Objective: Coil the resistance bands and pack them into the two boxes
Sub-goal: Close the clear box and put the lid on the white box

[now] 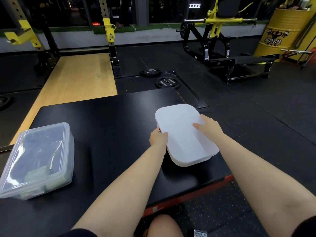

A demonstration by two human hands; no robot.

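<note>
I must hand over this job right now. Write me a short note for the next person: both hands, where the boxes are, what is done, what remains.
Left hand: grips the left edge of the white box.
Right hand: holds its right edge, thumb on the lid.
The white box is on the black platform, right side, lid on.
The clear box stands at the left, lid on, with items inside.
Done: both boxes look closed; no loose bands visible.
Left: check that the white lid is seated.

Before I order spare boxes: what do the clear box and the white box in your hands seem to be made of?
Clear box: looks like thin glossy transparent plastic; it shows glare, and its contents show through. White box: probably matte, frosted plastic; it looks milky, with no sharp glare. The left hand and right hand hold its edges.
</note>
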